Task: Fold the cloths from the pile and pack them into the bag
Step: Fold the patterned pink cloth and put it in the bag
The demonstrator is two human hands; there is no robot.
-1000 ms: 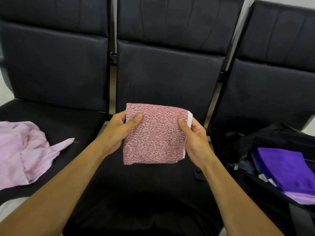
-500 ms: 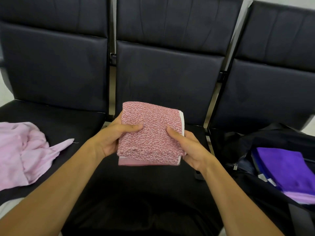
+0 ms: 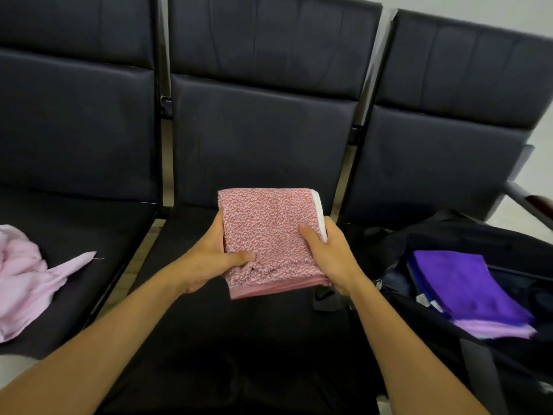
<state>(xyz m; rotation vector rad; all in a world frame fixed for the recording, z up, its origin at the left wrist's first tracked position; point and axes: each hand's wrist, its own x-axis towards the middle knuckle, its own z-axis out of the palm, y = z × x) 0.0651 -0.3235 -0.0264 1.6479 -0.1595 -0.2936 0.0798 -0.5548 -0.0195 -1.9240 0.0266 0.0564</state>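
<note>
Three black padded seats [image 3: 257, 151] stand in a row against a pale wall [image 3: 508, 10], joined by metal frames, with an armrest [image 3: 526, 202] at the far right. No writing or label can be read anywhere. Over the middle seat one folded pink cloth [image 3: 269, 235], speckled white and with a white edge on its right side, is held in the air by both hands. The left hand [image 3: 209, 262] has its grip on the cloth's left edge, thumb across the top face and fingers beneath. The right hand [image 3: 326, 256] grips the right edge the same way, thumb on top. On the left seat lies one crumpled pale pink cloth [image 3: 27, 280], loose and unfolded. On the right seat sits one open black bag [image 3: 449, 235]; inside it lies a folded purple cloth [image 3: 460, 283] on top of a lilac one [image 3: 493, 329].
</note>
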